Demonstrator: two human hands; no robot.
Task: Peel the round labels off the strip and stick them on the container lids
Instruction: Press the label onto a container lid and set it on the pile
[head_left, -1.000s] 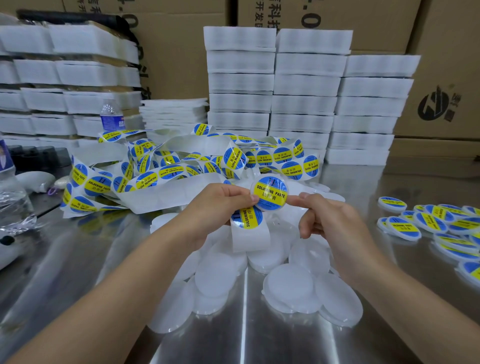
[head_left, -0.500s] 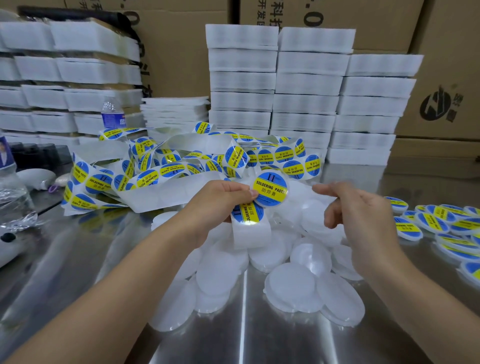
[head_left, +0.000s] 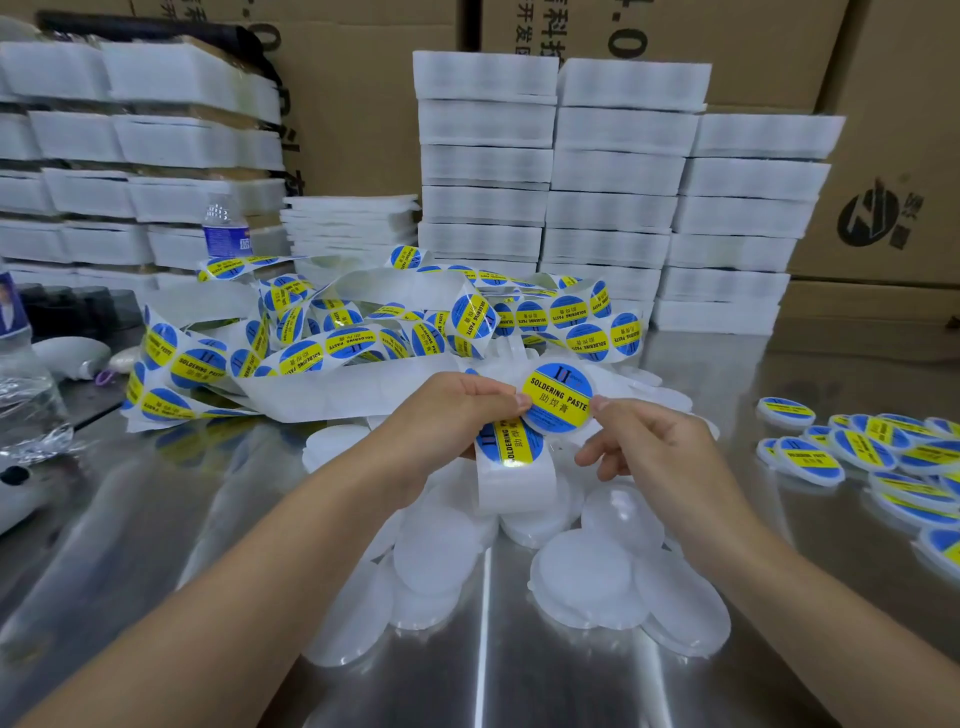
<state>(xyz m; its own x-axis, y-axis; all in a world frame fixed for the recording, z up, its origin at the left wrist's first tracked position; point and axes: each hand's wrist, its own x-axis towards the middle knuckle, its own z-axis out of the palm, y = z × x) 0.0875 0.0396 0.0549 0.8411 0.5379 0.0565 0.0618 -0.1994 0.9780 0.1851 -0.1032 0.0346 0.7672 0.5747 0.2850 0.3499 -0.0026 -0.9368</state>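
A white backing strip (head_left: 363, 338) carrying round blue-and-yellow "Soldering Paste" labels lies in a tangled heap at the table's middle. My left hand (head_left: 457, 415) grips the strip's loose end (head_left: 511, 478), which hangs below the fingers with one label on it. The same hand's fingertips hold the left edge of a lid bearing a label (head_left: 558, 397). My right hand (head_left: 649, 447) pinches that lid's right edge between thumb and forefinger. Several blank translucent lids (head_left: 582, 577) lie overlapping below my hands. Several labelled lids (head_left: 810, 457) lie at the right.
The table is shiny metal (head_left: 156, 519). Stacks of white trays (head_left: 613, 171) stand behind the strip and at the far left, with cardboard boxes (head_left: 883, 156) behind them. A water bottle (head_left: 226, 228) stands at the back left and crumpled plastic (head_left: 26, 395) lies at the left edge.
My right hand left the labelled lid and swung right, then came back and now pinches its right edge. My left hand kept the strip and lid and barely moved.
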